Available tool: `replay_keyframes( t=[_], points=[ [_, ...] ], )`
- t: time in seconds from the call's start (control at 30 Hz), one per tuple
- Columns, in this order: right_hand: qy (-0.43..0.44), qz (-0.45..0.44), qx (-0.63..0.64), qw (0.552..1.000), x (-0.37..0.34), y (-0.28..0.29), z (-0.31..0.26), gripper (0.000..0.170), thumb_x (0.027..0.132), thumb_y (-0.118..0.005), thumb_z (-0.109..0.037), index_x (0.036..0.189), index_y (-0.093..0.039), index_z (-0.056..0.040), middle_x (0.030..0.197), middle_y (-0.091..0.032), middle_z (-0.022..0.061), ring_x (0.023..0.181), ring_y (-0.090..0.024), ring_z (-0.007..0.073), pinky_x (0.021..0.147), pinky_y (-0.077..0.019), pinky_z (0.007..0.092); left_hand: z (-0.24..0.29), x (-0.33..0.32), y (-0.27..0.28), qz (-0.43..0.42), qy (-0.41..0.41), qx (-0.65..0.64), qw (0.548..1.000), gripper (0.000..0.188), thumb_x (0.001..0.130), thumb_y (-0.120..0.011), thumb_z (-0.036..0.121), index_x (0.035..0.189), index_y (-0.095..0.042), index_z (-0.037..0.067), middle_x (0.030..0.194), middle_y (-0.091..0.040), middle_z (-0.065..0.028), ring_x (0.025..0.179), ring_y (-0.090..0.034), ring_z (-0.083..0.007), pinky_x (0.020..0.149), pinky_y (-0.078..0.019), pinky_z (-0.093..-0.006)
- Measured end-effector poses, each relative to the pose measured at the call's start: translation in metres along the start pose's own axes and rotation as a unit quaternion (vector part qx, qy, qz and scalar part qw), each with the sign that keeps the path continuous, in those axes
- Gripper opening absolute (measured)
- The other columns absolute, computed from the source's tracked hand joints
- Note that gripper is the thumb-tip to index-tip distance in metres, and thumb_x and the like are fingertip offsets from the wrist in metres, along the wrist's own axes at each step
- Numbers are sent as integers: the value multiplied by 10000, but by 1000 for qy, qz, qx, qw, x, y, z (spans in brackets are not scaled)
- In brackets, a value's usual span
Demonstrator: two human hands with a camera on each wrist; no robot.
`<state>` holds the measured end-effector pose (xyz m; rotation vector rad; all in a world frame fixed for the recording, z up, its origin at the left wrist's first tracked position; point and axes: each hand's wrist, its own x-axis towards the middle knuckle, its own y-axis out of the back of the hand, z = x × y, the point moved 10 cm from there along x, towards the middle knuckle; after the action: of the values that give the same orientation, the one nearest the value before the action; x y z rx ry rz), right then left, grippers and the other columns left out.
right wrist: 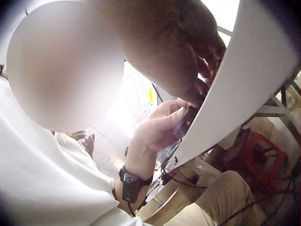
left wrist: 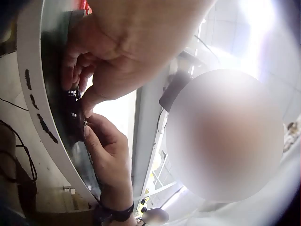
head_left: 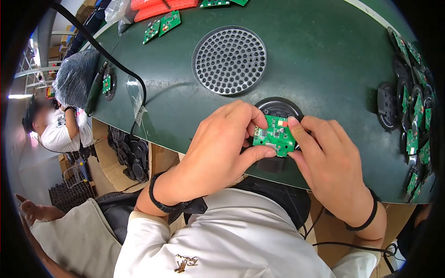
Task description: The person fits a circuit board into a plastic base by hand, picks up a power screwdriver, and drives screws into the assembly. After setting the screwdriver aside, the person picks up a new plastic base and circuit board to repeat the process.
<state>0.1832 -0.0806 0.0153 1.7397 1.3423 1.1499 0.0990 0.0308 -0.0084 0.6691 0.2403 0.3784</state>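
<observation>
A green circuit board [head_left: 274,134] lies over a round black housing [head_left: 278,105] near the table's front edge. My left hand [head_left: 221,141] pinches the board's left side between thumb and fingers. On the board's right side, my right hand [head_left: 330,160] grips the edge, with a fingertip by the upper right corner and the thumb lower down. In the left wrist view the left hand [left wrist: 101,56] and right hand [left wrist: 110,150] meet at the dark housing [left wrist: 74,115]. The right wrist view shows the left hand [right wrist: 157,125] beside the dark part [right wrist: 186,121].
A round tray of small black parts [head_left: 230,60] stands behind the hands. Housings with boards [head_left: 414,106] are piled at the right, beside a lone black housing [head_left: 387,106]. Loose boards [head_left: 169,23] lie at the back left. A black cable [head_left: 111,58] arches over the left side.
</observation>
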Motion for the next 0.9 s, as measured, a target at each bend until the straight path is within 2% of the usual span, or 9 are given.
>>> replay_keyframes(
  t=[0.27, 0.37, 0.43, 0.5, 0.8, 0.9],
  points=[
    [-3, 3, -11, 1000, 0, 0, -1, 537, 748, -796, -121, 1247, -686, 47, 1095, -617, 111, 841, -599, 237, 698, -543, 331, 3, -1, 1, 7, -14, 17, 1000, 418, 762, -915, 95, 1046, -623, 6, 924, -603, -75, 781, -600, -183, 718, -531, -312],
    [0, 0, -9, 1000, -1, 2, -1, 535, 758, -798, -128, 1252, -685, 43, 1094, -618, 105, 843, -600, 235, 699, -543, 329, -2, -1, 4, 2, -11, -11, 1000, 423, 769, -910, 89, 1074, -628, 6, 944, -615, -68, 809, -596, -172, 729, -530, -311],
    [4, 8, -13, 1000, -2, 3, -2, 529, 765, -794, -130, 1253, -684, 44, 1094, -617, 105, 840, -600, 236, 698, -543, 330, -15, -2, 0, -36, 34, -96, 994, 415, 787, -894, 71, 1104, -633, 7, 966, -627, -54, 844, -592, -155, 750, -526, -305],
    [10, 12, -14, 1000, -3, 3, -3, 523, 773, -789, -132, 1253, -683, 45, 1093, -617, 106, 837, -600, 237, 697, -542, 330, -14, -2, 1, -40, 37, -97, 994, 408, 794, -886, 62, 1110, -635, 6, 971, -628, -49, 856, -590, -149, 761, -524, -303],
    [46, 31, -92, 994, -6, -1, -14, 491, 826, -739, -119, 1268, -666, 81, 1127, -622, 142, 843, -606, 232, 678, -549, 323, -14, -1, 0, -48, 38, -98, 993, 399, 803, -873, 36, 1119, -631, 10, 969, -624, -42, 856, -582, -145, 775, -519, -295],
    [42, 37, -88, 995, -6, 1, -14, 516, 814, -752, -96, 1284, -645, 89, 1131, -624, 148, 832, -608, 257, 701, -559, 347, -17, -3, -1, -34, 31, -104, 994, 428, 795, -879, 23, 1133, -616, 10, 962, -627, -44, 854, -587, -140, 770, -523, -290]
  ],
)
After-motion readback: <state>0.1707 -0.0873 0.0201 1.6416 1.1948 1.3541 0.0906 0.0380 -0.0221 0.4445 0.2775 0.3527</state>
